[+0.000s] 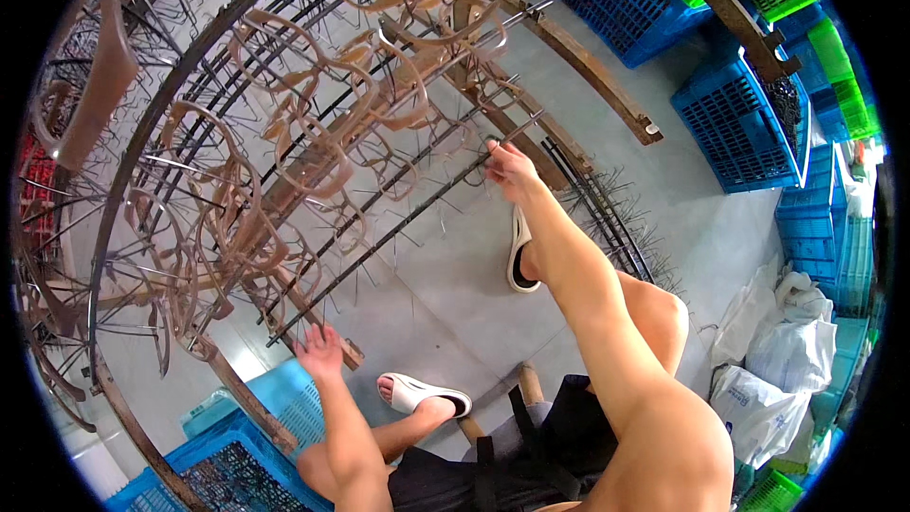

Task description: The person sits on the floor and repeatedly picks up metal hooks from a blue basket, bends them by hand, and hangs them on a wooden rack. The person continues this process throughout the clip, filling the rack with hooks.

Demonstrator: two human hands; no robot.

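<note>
A dark metal rod (408, 219) with thin wire prongs slants across the rack in front of me. Near its far right end is my right hand (512, 171), fingers curled in and closed on the rod. My left hand (320, 355) is beside the near left end, with its fingers spread; whether they touch the rod I cannot tell. Beyond this rod, many glossy brown curved pieces (408, 95), looped like eyewear frames, hang from wire prongs on more rods. A wooden beam (284, 190) runs among them.
A large curved rack rim (118, 161) arches on the left. Blue crates (739, 118) line the right, beside white plastic bags (773, 398). Another blue crate (218, 469) with dark contents is at lower left. More prong rods (611, 218) lie right of my right hand.
</note>
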